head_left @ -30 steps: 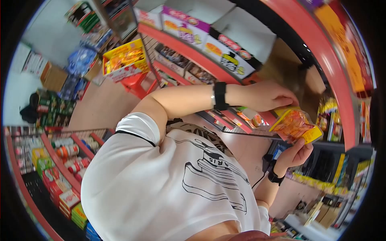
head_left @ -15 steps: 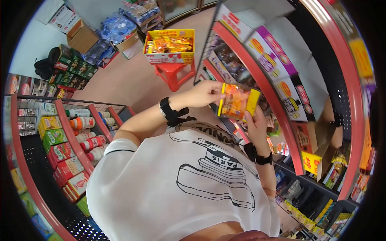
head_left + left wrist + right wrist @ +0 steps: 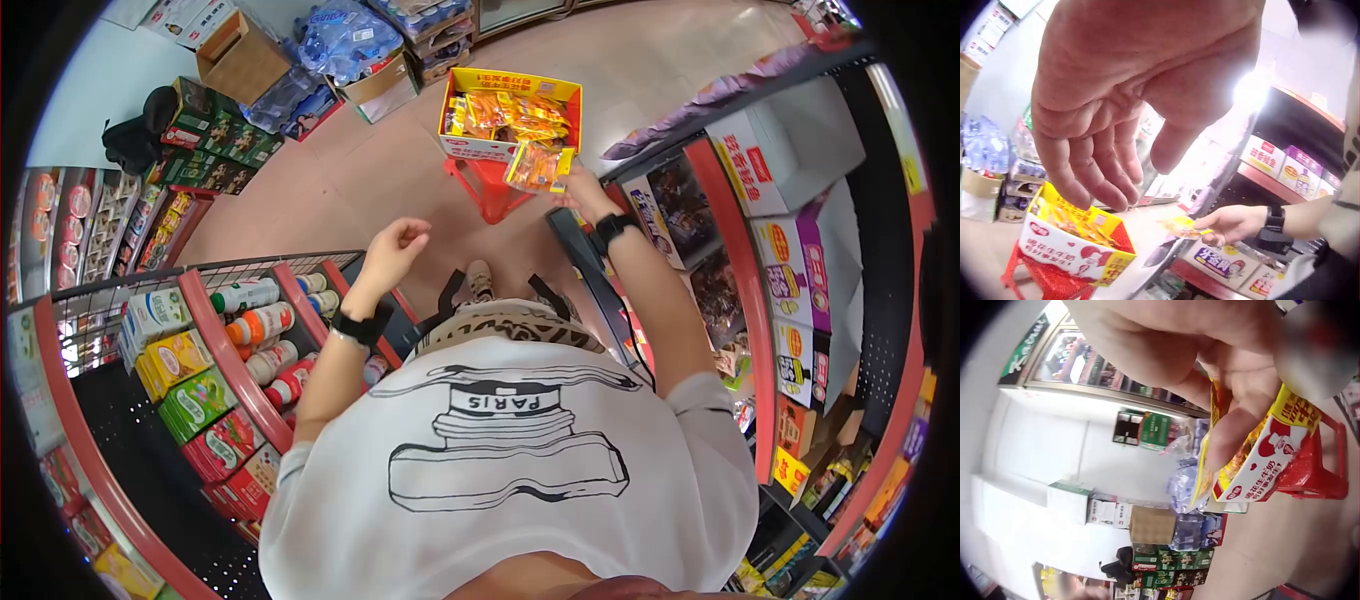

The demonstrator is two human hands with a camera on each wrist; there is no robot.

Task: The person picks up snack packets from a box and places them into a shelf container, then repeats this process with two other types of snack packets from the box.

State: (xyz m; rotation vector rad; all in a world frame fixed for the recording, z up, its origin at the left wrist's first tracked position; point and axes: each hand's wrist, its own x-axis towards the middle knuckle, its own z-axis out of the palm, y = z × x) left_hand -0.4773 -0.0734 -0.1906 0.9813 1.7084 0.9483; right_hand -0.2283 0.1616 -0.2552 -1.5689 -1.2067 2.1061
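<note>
In the head view my right hand pinches the edge of an orange and yellow snack packet, held at the front right corner of a yellow and white box full of similar packets. The right wrist view shows the fingers of this hand on the packet, with the box just beyond. My left hand hangs in the air left of the box, fingers loosely bent and holding nothing. From the left wrist, that hand appears large above the box.
A red stool supports the box. Shelving with bottles and cartons stands on the left, and shelves with snack boxes on the right. Bottled water in plastic and cardboard boxes lie along the back wall.
The left hand has let go of the packet and moved away to the left. The right hand has carried the packet over to the box. The view has turned towards the stool.
</note>
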